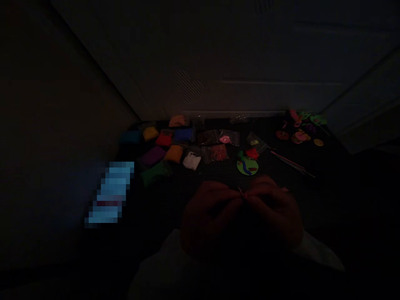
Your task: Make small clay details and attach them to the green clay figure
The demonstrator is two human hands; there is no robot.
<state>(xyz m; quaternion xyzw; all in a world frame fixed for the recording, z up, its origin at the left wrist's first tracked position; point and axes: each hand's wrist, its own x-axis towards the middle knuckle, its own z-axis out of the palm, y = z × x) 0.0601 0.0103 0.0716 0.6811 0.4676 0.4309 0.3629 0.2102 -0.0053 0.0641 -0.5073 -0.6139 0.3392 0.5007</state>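
In dim light, my left hand (212, 208) and my right hand (275, 208) meet fingertip to fingertip above the dark table. Both are closed in a pinch on a small reddish piece of modelling clay (244, 195), which has a pale, thin end sticking up; its exact shape is hard to make out. Just beyond the fingers lies a round green clay disc (247, 166) with a blue winding strip and small red and dark pieces on it. A bright red clay lump (252, 153) sits at the disc's far edge.
Bags of coloured clay, such as a white one (191, 160) and a green one (154, 173), spread over the left and middle. Tweezers or a similar thin tool (292, 163) lie right. Finished-looking clay shapes (301, 136) cluster back right. A lit, pixelated screen (111, 193) is at left.
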